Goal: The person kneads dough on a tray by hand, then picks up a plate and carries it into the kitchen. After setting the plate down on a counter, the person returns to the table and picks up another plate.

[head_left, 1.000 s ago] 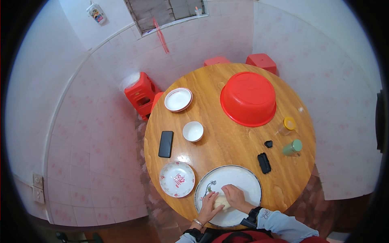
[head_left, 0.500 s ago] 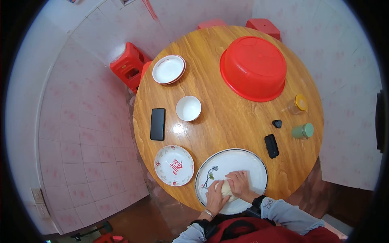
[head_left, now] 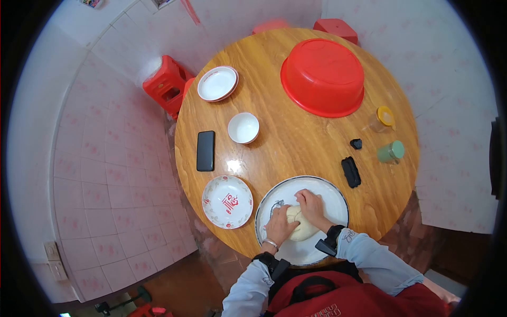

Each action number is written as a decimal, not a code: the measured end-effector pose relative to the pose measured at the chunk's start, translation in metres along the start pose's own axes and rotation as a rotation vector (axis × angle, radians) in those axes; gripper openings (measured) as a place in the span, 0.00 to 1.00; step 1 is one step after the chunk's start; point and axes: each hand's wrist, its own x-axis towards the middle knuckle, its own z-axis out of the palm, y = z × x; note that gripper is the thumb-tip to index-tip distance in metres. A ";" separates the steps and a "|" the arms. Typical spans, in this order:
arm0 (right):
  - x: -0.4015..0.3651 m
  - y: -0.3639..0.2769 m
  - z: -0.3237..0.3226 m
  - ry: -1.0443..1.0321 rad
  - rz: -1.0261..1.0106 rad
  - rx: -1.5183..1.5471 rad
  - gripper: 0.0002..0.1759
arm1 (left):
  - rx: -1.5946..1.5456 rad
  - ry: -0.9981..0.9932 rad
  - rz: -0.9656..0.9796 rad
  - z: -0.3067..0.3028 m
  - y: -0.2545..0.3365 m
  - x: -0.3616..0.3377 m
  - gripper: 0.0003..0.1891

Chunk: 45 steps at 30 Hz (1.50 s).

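A pale lump of dough (head_left: 301,228) lies on a large white plate (head_left: 335,240) with a dark rim, at the table's near edge. My left hand (head_left: 280,224) is pressed round the dough's left side, its fingers curled on the top. On the upper right of the dough rests my right hand (head_left: 311,206), fingers bent over it. Parts of the dough are hidden under both hands. The plate's painted decoration shows partly beside my left hand.
On the round wooden table (head_left: 274,148) are a patterned plate (head_left: 227,202), a phone (head_left: 206,151), a white bowl (head_left: 243,128), stacked dishes (head_left: 217,83), an upturned red basin (head_left: 325,76), a yellow-lidded jar (head_left: 384,117), a green jar (head_left: 391,152) and a black case (head_left: 350,171).
The view has shifted, so the table's things sit higher in the picture. More of the dough shows between my hands, and my right hand has moved toward its far side.
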 end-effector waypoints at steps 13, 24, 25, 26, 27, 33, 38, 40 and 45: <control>-0.015 -0.021 -0.051 -0.266 0.059 0.190 0.16 | -0.497 0.168 0.265 -0.005 0.024 -0.052 0.36; -0.054 -0.038 -0.045 -0.022 -0.313 -0.169 0.08 | -0.155 0.066 0.268 0.017 0.013 -0.063 0.43; -0.054 -0.036 -0.042 -0.025 -0.305 -0.168 0.08 | -0.127 0.086 0.235 0.020 0.015 -0.063 0.44; -0.054 -0.033 -0.039 -0.014 -0.342 -0.179 0.07 | -0.098 0.105 0.201 0.021 0.017 -0.063 0.44; -0.053 -0.031 -0.036 -0.006 -0.379 -0.190 0.07 | -0.097 0.096 0.195 0.021 0.021 -0.062 0.44; -0.029 -0.028 -0.023 0.025 -0.403 -0.173 0.07 | 0.048 0.105 0.043 0.020 0.022 -0.043 0.42; 0.002 -0.032 -0.012 0.036 -0.326 -0.164 0.05 | 0.049 0.081 0.007 0.010 0.012 -0.005 0.37; 0.012 -0.033 -0.006 0.071 -0.274 -0.169 0.06 | 0.048 0.041 -0.030 0.002 0.012 0.009 0.35; 0.025 -0.021 0.008 0.043 -0.119 -0.169 0.11 | 0.083 0.041 -0.066 0.000 0.015 0.019 0.34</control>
